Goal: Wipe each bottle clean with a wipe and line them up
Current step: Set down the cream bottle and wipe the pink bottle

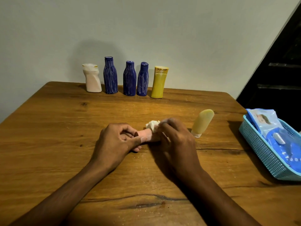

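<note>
A pink bottle lies on its side near the middle of the wooden table, long axis running left to right. The left hand pinches its left end; the right hand grips a crumpled white wipe around its right end.

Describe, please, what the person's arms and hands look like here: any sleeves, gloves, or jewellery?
Both forearms are bare up to the bottom edge of the picture, with no sleeves in view. The left hand and right hand wear no gloves. No watch, bracelet or ring can be made out, though the dim light makes small items hard to rule out.
</note>
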